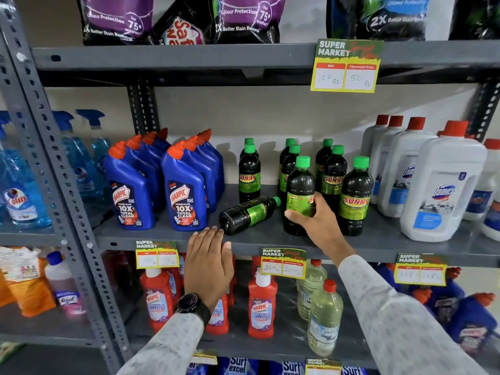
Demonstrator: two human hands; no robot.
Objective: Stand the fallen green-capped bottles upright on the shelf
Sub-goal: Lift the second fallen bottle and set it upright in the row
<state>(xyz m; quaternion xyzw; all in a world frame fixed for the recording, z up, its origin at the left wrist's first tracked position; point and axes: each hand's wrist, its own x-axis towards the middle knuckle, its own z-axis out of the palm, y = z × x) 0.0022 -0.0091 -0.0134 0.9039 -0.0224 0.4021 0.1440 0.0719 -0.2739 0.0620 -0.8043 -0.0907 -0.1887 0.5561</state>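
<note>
One dark bottle with a green cap (247,214) lies on its side on the grey shelf (173,235), its cap pointing right and its base near the front edge. My left hand (209,259) hovers open just below and in front of that base, fingers apart, holding nothing. My right hand (315,221) is wrapped around the lower body of an upright green-capped bottle (299,185) at the front of the group. Several more green-capped bottles (354,196) stand upright behind and to the right.
Blue Harpic bottles (184,196) stand left of the fallen bottle. White Domex jugs (441,190) with red caps fill the right end. Price tags (283,262) hang on the shelf's front edge. Red cleaner bottles (262,307) and clear bottles stand on the shelf below.
</note>
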